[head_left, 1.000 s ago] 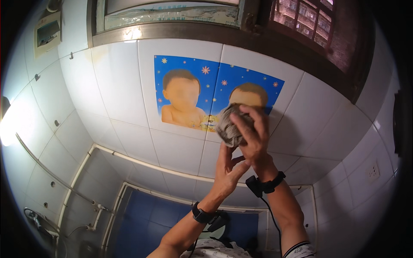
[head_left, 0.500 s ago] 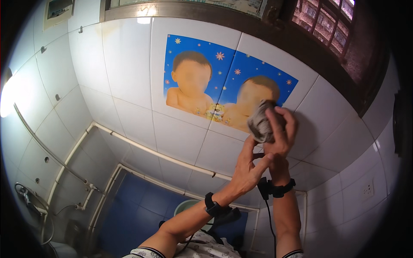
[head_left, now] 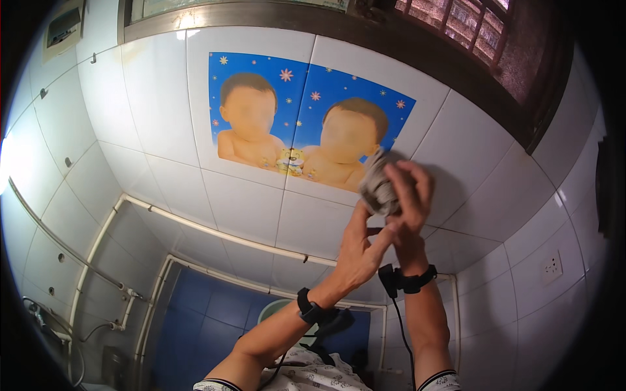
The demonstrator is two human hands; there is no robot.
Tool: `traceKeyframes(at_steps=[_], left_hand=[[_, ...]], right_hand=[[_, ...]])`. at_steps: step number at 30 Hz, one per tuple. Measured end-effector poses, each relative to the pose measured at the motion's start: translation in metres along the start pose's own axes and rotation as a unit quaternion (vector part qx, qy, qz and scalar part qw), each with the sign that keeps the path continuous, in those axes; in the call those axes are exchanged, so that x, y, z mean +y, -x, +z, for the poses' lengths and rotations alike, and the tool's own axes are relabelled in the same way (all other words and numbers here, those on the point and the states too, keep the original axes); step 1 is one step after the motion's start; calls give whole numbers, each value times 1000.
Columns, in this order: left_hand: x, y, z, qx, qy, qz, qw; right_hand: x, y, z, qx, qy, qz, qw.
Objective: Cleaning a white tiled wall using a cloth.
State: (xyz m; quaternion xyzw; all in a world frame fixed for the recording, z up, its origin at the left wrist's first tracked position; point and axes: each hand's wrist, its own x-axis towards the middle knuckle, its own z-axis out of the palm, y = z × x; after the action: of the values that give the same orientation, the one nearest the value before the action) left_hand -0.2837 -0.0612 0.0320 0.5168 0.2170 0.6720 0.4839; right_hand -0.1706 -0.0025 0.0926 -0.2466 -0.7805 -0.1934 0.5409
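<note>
A crumpled grey-brown cloth [head_left: 378,187] is in my right hand [head_left: 412,195], whose fingers are bent around it. The cloth is at the lower right corner of a blue poster [head_left: 352,85] on the white tiled wall, and it hides that corner. My left hand [head_left: 363,251] is just below, fingers stretched up toward the cloth's lower edge. Its thumb points across at the base of my right hand; whether they touch I cannot tell. Each wrist wears a black band, and a black cable hangs from the right one.
Above the poster runs a brown window frame [head_left: 430,65]. Pale pipes [head_left: 228,236] cross the wall below it. A light green basin [head_left: 268,311] stands on the blue floor [head_left: 195,313]. A power socket [head_left: 552,266] is on the right wall, a shower hose [head_left: 59,241] on the left.
The view has shifted, so the poster appears farther left. Against the poster, the cloth and both hands have moved a little down and right, uncovering more of the picture.
</note>
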Motion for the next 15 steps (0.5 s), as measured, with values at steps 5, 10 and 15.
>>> traceKeyframes(at_steps=[5,10,15], left_hand=[[-30,13,6,11,28,-38,999],[-93,45,-17,112,26,-105,988],[-46,13,-17,85,-59,-9,995]], right_hand=[[15,50,6,-11,-16,40,999],[8,120,29,-110,-47,29,992],[-2,53,15,-2,-56,51,997]])
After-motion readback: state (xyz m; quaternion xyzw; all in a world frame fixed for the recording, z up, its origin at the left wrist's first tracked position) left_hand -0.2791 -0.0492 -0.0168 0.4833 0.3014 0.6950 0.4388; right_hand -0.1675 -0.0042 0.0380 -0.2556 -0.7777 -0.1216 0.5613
